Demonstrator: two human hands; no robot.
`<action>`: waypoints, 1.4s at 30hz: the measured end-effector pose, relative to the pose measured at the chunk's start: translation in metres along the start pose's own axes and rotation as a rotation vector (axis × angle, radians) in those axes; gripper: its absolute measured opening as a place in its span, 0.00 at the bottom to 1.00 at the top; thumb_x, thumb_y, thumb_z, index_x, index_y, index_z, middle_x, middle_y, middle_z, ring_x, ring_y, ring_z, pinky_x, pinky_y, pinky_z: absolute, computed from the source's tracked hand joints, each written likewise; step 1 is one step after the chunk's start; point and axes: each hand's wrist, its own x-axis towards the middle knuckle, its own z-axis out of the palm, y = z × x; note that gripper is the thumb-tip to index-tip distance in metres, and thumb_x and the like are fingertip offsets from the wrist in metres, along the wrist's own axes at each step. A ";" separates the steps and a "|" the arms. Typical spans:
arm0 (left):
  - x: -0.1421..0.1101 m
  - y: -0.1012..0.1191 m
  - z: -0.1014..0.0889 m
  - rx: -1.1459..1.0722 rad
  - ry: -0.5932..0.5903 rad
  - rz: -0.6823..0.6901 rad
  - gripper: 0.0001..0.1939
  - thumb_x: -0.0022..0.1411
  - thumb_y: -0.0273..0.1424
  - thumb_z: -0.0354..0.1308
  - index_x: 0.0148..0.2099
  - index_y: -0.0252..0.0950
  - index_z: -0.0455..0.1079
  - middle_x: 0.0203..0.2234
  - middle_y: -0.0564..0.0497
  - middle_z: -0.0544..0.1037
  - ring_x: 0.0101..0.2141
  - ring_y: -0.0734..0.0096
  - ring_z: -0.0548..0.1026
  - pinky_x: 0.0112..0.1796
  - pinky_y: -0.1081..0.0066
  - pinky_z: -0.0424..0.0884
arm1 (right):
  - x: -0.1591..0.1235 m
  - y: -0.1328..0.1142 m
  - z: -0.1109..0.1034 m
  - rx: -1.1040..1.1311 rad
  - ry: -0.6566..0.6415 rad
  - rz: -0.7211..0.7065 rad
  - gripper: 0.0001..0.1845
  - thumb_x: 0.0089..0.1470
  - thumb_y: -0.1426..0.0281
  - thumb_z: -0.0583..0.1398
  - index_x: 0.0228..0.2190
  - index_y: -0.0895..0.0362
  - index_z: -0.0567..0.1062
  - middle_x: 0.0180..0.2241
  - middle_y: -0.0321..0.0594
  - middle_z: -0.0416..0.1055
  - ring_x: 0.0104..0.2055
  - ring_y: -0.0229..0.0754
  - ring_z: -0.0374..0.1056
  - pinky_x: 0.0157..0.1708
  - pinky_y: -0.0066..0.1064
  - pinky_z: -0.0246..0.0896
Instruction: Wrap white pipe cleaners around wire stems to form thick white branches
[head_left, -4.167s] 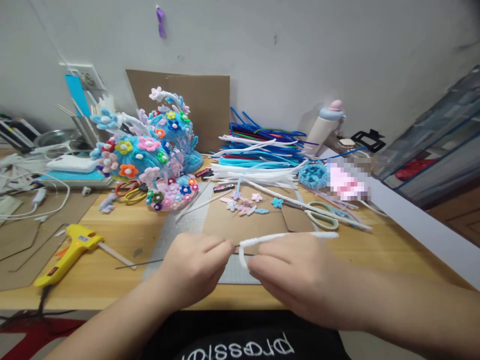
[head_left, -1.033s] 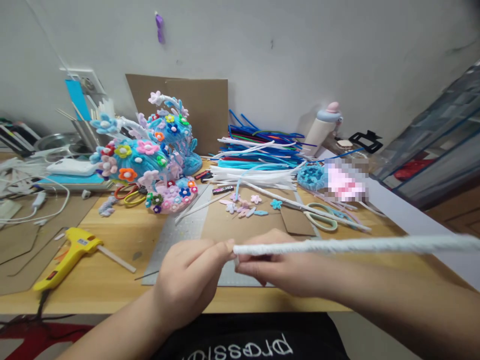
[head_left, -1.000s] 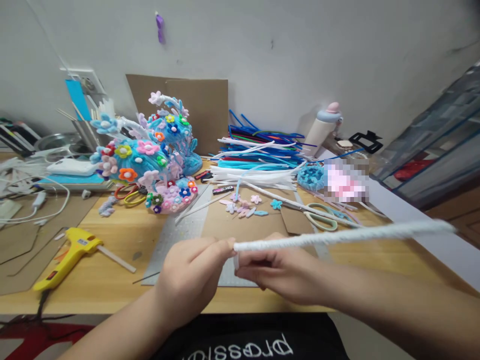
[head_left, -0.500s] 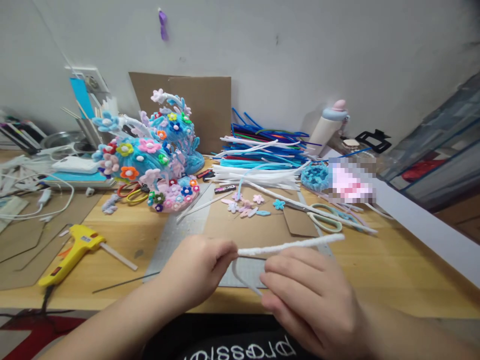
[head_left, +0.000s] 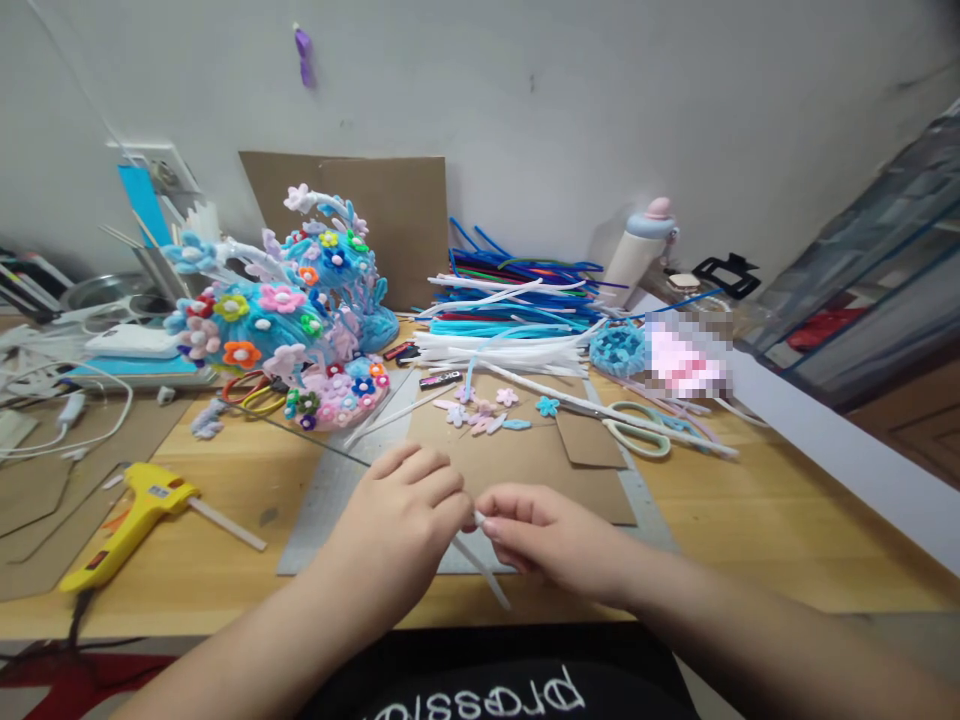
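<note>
My left hand (head_left: 397, 525) and my right hand (head_left: 544, 540) meet at the near edge of the desk, fingertips almost touching. Both pinch a white pipe cleaner (head_left: 480, 570), whose free end slants down toward me below the hands. A thin dark wire (head_left: 300, 435) runs from my left hand up and left across the cutting mat (head_left: 330, 490). The fingers of both hands are closed on the pipe cleaner.
A yellow glue gun (head_left: 124, 520) lies at the left. A blue flower-covered craft piece (head_left: 277, 310) stands behind the mat. A heap of pipe cleaners (head_left: 510, 310), small flowers (head_left: 480, 410), scissors (head_left: 637, 435) and a bottle (head_left: 634, 250) lie further back. Cardboard (head_left: 517, 450) covers the mat's right half.
The long white pipe cleaner that stuck out to the right has swung round; now only a short end points down toward me. My right hand has moved back up beside my left.
</note>
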 end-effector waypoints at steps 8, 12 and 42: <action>-0.011 0.007 0.012 0.009 0.400 -0.131 0.07 0.58 0.24 0.57 0.38 0.41 0.72 0.36 0.51 0.78 0.41 0.62 0.72 0.45 0.58 0.57 | 0.004 0.009 -0.002 0.306 -0.011 0.015 0.09 0.57 0.64 0.54 0.34 0.57 0.66 0.16 0.25 0.55 0.14 0.27 0.42 0.13 0.20 0.35; -0.022 0.011 0.027 -0.234 0.599 -0.325 0.09 0.58 0.25 0.57 0.42 0.38 0.69 0.35 0.48 0.76 0.39 0.64 0.72 0.41 0.62 0.66 | 0.001 0.009 -0.006 0.479 -0.090 0.029 0.09 0.56 0.64 0.56 0.37 0.56 0.67 0.17 0.24 0.56 0.12 0.26 0.37 0.11 0.21 0.29; -0.016 0.021 0.025 -1.501 0.150 -0.802 0.10 0.59 0.34 0.56 0.41 0.35 0.72 0.25 0.51 0.74 0.23 0.75 0.70 0.22 0.76 0.66 | 0.008 0.017 0.003 0.041 0.260 -0.214 0.08 0.56 0.66 0.56 0.28 0.58 0.69 0.18 0.29 0.59 0.18 0.30 0.50 0.19 0.23 0.46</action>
